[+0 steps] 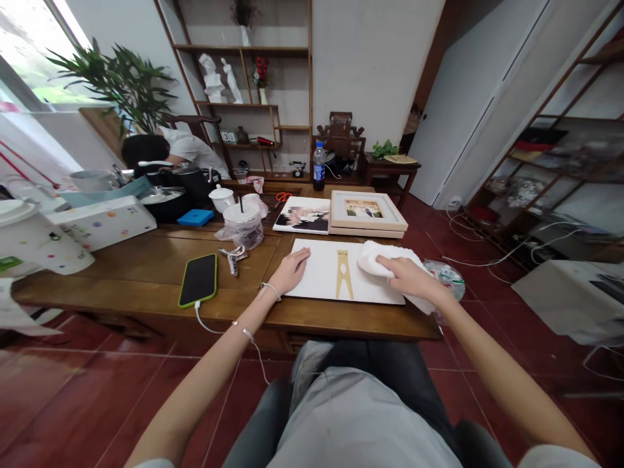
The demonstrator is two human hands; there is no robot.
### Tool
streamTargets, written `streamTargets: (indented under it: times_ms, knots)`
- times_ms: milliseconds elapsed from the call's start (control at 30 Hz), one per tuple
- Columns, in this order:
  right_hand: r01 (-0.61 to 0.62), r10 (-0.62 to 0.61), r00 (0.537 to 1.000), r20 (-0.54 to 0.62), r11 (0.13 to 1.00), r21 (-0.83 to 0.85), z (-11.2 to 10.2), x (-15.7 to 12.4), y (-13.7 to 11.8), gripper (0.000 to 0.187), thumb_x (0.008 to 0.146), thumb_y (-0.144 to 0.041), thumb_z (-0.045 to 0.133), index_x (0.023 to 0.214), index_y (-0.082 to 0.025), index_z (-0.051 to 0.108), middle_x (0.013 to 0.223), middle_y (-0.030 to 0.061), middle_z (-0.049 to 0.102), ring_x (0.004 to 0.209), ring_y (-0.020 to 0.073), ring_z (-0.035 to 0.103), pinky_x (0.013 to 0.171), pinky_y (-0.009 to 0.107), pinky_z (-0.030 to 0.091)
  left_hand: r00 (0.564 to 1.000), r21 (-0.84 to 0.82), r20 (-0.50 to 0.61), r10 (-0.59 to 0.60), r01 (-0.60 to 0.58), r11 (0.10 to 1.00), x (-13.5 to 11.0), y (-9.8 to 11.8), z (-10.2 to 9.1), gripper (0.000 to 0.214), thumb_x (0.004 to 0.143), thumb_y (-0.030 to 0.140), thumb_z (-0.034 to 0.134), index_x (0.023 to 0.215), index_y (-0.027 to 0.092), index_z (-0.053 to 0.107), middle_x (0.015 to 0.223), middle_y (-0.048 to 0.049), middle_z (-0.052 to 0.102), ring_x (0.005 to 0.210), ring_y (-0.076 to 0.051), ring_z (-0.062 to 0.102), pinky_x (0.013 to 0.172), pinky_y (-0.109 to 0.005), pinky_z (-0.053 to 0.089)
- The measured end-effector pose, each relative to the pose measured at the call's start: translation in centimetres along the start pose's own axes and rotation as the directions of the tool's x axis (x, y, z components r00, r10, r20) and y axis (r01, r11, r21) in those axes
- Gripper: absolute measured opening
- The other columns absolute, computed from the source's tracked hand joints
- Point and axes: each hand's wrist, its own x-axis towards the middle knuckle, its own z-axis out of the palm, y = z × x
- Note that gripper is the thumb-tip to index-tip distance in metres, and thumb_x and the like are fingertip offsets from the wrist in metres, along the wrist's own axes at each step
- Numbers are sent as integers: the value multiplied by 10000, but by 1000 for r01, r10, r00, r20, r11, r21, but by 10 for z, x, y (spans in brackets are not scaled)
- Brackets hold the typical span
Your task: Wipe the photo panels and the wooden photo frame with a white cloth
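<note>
A white rectangular board lies flat near the table's front edge. Flat on its left part rests my left hand, fingers stretched out. My right hand grips a white cloth at the board's right side; some of the cloth hangs past the board toward the table's right edge. In the middle of the board is a tan, A-shaped piece with two legs and a small hole; I cannot tell whether it is loose or fixed there. Behind the board are a photo print and a framed picture.
Left of the board lie a charging phone and a silver stand. A lidded cup, blue box, black pot and cola bottle stand farther back. Another person leans down behind the table. A plastic bag is at right.
</note>
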Motion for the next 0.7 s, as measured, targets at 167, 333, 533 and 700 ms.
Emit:
streamTargets:
  times_ms: [167,333,533,700]
  knots:
    - [129,-139,989,53,979,160,-4,-32,-24,476,630,-51,409,1062,-214,527,910,61,603,875,230,531,744,280,360,999,23,39,-23,22,1000,0,0,1,375,858,209,366,1155,91,563,1274,-145,517,1233,-236,427,1055,-438,308]
    - [8,-7,1000,-3,999,53,4,-13,-5,641,620,1,417,1234,-181,436,1106,120,566,998,262,521,807,318,380,998,24,49,-31,29,999,0,-2,2,380,855,215,367,1161,95,558,1278,-146,512,1235,-237,425,1054,-444,302]
    - [89,-99,992,-83,990,-114,32,38,12,689,581,95,366,1207,-169,483,1407,127,332,1309,261,247,1023,458,216,998,22,52,-33,32,999,0,-2,1,389,858,219,359,1167,90,557,1281,-145,509,1238,-236,421,1052,-450,302]
    - [145,-151,986,-74,986,-80,38,30,0,631,580,51,385,1156,-162,528,1404,116,346,1329,271,194,1024,525,193,998,33,50,-26,24,999,0,-3,2,383,858,215,361,1164,97,558,1276,-141,515,1235,-230,426,1050,-441,309]
